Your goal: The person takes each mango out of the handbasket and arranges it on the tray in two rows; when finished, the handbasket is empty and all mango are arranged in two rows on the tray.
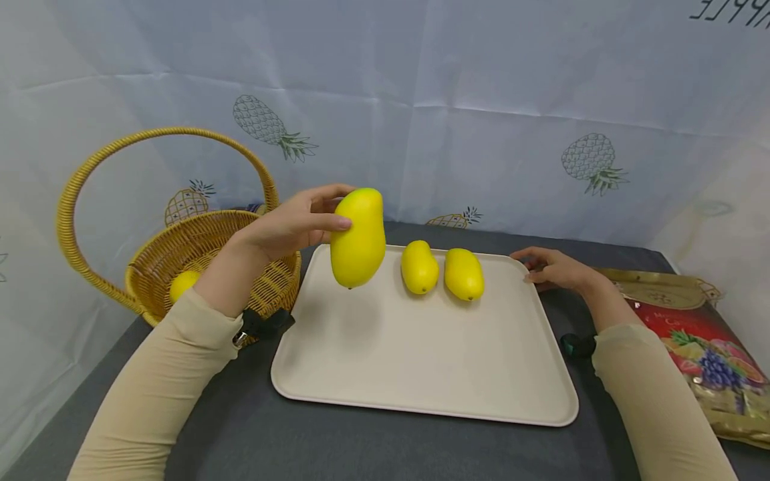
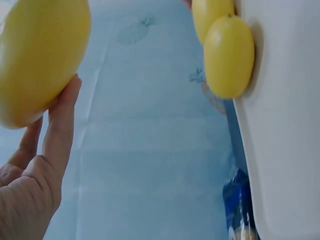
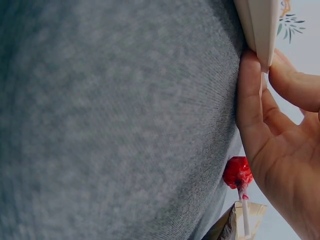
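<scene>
In the head view my left hand (image 1: 295, 224) holds a yellow mango (image 1: 359, 239) up above the left part of a cream tray (image 1: 433, 354). Thumb and fingers grip it from the side; the left wrist view shows the same mango (image 2: 42, 57) large, with fingertips against its lower side. Two more mangoes, one left (image 1: 420, 267) and one right (image 1: 464, 274), lie side by side near the tray's back edge. At the tray's back right corner is my right hand (image 1: 556, 270). The right wrist view shows its thumb and fingers pinching the tray's rim (image 3: 261, 37).
On the left stands a wicker basket (image 1: 283, 287) with a tall handle and a yellow fruit (image 1: 183, 284) inside. A red and gold bag (image 1: 710, 354) lies on the right. A red lollipop (image 3: 237, 172) and a blue package (image 2: 239, 205) show in the wrist views.
</scene>
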A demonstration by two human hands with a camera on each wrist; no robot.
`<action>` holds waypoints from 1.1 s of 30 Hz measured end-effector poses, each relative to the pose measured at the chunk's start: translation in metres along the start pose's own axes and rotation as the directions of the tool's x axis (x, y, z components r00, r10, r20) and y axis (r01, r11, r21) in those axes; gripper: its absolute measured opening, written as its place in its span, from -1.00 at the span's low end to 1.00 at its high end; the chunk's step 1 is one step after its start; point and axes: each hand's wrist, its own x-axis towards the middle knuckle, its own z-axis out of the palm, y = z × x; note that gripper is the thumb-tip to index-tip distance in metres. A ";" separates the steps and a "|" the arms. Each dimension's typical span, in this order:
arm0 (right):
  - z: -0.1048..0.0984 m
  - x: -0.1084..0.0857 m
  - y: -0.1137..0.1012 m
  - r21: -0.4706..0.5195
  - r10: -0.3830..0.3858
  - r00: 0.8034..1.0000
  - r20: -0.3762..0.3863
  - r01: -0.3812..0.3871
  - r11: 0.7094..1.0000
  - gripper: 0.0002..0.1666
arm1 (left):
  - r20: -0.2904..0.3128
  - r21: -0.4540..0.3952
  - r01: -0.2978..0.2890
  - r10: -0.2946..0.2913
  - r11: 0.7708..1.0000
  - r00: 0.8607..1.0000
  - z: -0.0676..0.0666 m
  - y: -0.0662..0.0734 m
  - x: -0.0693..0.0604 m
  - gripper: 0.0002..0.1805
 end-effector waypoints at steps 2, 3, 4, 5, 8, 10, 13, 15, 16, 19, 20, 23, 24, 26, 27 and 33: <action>0.000 -0.001 -0.001 0.000 -0.006 1.000 0.003 0.006 1.000 -0.27 | 0.005 -0.029 0.003 -0.003 1.000 1.000 0.006 -0.002 0.005 -0.43; 0.001 -0.001 -0.002 -0.003 -0.011 1.000 0.006 0.011 1.000 -0.26 | 0.009 -0.044 0.003 -0.003 0.999 1.000 0.009 -0.003 0.007 -0.43; 0.001 -0.001 -0.002 -0.003 -0.014 1.000 0.007 0.015 1.000 -0.26 | 0.008 -0.060 0.005 -0.005 0.998 1.000 0.012 -0.004 0.010 -0.43; 0.001 -0.001 -0.002 -0.003 -0.017 1.000 0.009 0.017 1.000 -0.26 | 0.008 -0.077 0.006 -0.006 0.997 1.000 0.015 -0.006 0.012 -0.42; 0.000 0.000 -0.002 0.002 -0.011 1.000 0.011 0.011 1.000 -0.26 | 0.002 -0.115 0.004 -0.004 0.993 1.000 0.024 -0.010 0.017 -0.40; 0.000 0.001 -0.001 0.005 -0.004 1.000 0.011 0.004 1.000 -0.26 | -0.008 -0.141 0.004 -0.005 0.990 1.000 0.029 -0.013 0.020 -0.37; 0.000 0.002 0.000 0.012 0.006 1.000 0.009 -0.006 1.000 -0.25 | -0.019 -0.174 0.004 -0.007 0.985 1.000 0.038 -0.016 0.025 -0.33; 0.000 0.003 0.000 0.015 0.007 1.000 0.009 -0.007 1.000 -0.25 | -0.026 -0.191 0.011 -0.016 0.981 1.000 0.043 -0.018 0.027 -0.30; 0.000 0.003 0.000 0.016 0.007 1.000 0.008 -0.008 1.000 -0.25 | -0.028 -0.196 0.015 -0.021 0.980 0.999 0.046 -0.019 0.029 -0.29; 0.000 0.003 0.002 0.018 0.006 1.000 0.009 -0.006 1.000 -0.25 | -0.026 -0.206 0.027 -0.033 0.978 0.999 0.054 -0.023 0.033 -0.25; 0.000 0.003 0.002 0.018 0.006 1.000 0.010 -0.006 1.000 -0.25 | -0.023 -0.206 0.031 -0.037 0.978 0.999 0.057 -0.025 0.034 -0.23; -0.001 0.002 0.001 0.014 0.008 1.000 0.009 -0.008 1.000 -0.25 | -0.010 -0.210 0.039 -0.042 0.977 0.999 0.066 -0.028 0.037 -0.22; -0.001 0.001 0.001 0.013 0.006 1.000 0.010 -0.006 1.000 -0.24 | -0.007 -0.211 0.043 -0.045 0.976 0.999 0.070 -0.029 0.039 -0.23; -0.001 0.001 0.000 0.013 0.007 1.000 0.009 -0.007 1.000 -0.25 | -0.007 -0.208 0.057 -0.059 0.976 0.998 0.076 -0.031 0.041 -0.29; -0.001 0.000 0.000 0.013 0.007 1.000 0.009 -0.008 1.000 -0.25 | -0.006 -0.206 0.063 -0.065 0.977 0.998 0.079 -0.032 0.042 -0.32; -0.001 0.000 0.000 0.007 0.005 1.000 0.009 -0.005 1.000 -0.26 | -0.008 -0.183 0.125 -0.129 0.975 0.992 0.095 -0.039 0.048 -0.38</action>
